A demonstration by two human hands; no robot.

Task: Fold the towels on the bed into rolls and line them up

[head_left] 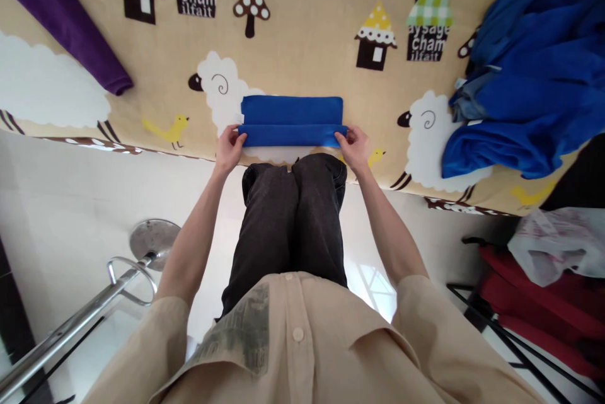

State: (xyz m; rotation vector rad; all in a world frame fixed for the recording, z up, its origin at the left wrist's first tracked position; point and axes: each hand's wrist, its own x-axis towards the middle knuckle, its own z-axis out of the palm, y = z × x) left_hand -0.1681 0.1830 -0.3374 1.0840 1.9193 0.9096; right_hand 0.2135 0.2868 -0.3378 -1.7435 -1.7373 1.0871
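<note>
A blue cloth [292,110] lies on the patterned tablecloth [302,26] in front of me, its near edge folded over into a long strip. A small white label shows at its left side. My left hand [230,147] pinches the left end of the folded strip between thumb and fingers. At the opposite end, my right hand [354,146] grips the strip's right corner the same way. The strip stretches straight between both hands, near the front edge of the table.
A loose heap of blue cloths [543,70] lies on the right. On the left rests a rolled purple cloth [70,19]. Below stand a metal stool [154,243] and, at lower right, a dark red chair [534,303] bearing a plastic bag [558,246].
</note>
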